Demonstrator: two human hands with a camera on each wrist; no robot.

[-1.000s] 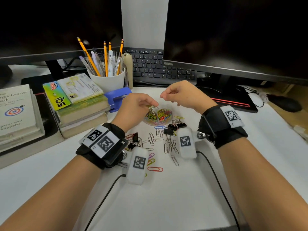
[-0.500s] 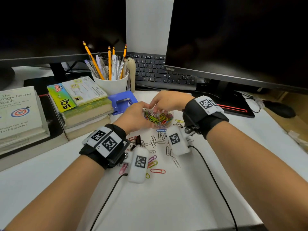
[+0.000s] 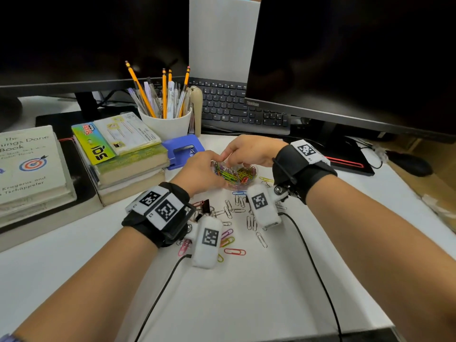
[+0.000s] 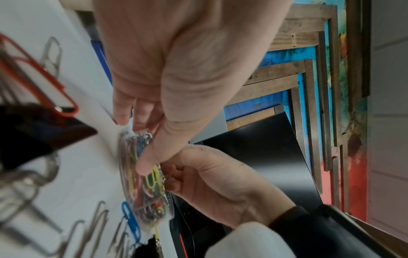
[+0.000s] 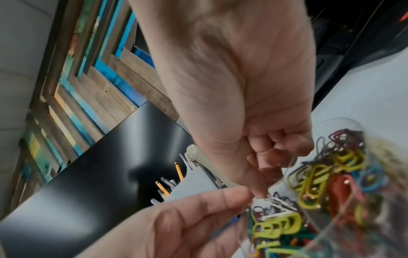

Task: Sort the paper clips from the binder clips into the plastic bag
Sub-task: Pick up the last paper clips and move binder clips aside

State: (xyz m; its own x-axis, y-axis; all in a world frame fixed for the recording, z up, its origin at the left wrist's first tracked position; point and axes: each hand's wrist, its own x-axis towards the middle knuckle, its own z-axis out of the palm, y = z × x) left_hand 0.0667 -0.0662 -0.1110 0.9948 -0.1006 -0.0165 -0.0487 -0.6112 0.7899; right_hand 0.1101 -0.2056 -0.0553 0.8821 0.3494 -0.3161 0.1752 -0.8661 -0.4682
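Both hands lowered onto plastic bag (image 3: 235, 175) since a second ago. Left hand (image 3: 202, 172) and right hand (image 3: 249, 150) pinch its rim; wrist views show thumb contact, head view shows loose paper clips (image 3: 246, 218).

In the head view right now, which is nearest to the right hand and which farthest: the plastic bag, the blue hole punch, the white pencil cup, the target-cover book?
From the right hand:
1. plastic bag, held under its fingers.
2. blue hole punch, to the left.
3. white pencil cup, behind the punch.
4. target-cover book, far left.
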